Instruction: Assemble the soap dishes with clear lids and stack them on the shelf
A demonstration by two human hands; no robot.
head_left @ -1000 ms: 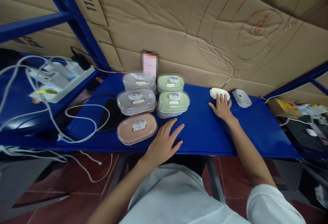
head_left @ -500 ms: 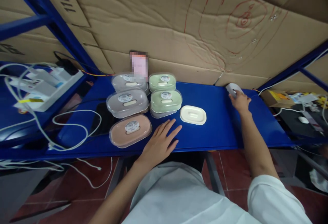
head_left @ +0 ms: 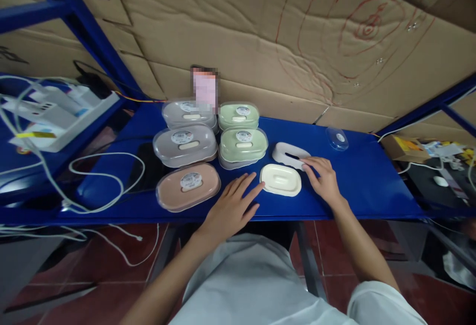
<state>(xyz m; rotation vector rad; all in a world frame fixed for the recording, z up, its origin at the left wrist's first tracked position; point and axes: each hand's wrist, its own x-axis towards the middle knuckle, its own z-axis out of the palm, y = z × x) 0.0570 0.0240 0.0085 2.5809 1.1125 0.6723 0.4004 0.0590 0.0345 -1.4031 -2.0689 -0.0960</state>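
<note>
My right hand (head_left: 323, 179) pinches the near right end of a pale grey oval ring-shaped piece with a long slot (head_left: 284, 150). This piece stands just behind a shallow cream oval tray (head_left: 280, 187), which lies on the blue table. My left hand (head_left: 232, 206) rests with fingers spread at the table's front edge, its index fingertip at the tray's left rim. Left of it sits a pink oval box (head_left: 173, 193) under a clear lid. Behind are grey oval boxes (head_left: 167, 146) and green oval boxes (head_left: 228, 149), also lidded and labelled.
A clear oval lid with a label (head_left: 337, 138) lies at the back right of the blue table (head_left: 368, 181). A phone with a blurred screen (head_left: 205, 89) leans on the cardboard wall (head_left: 223, 27). White cables (head_left: 121, 186) and a power strip (head_left: 70, 129) are at left.
My right hand has brought the pale grey piece from the back right to behind the cream tray. The clear lid now lies alone there. My left hand stays nearly still.
</note>
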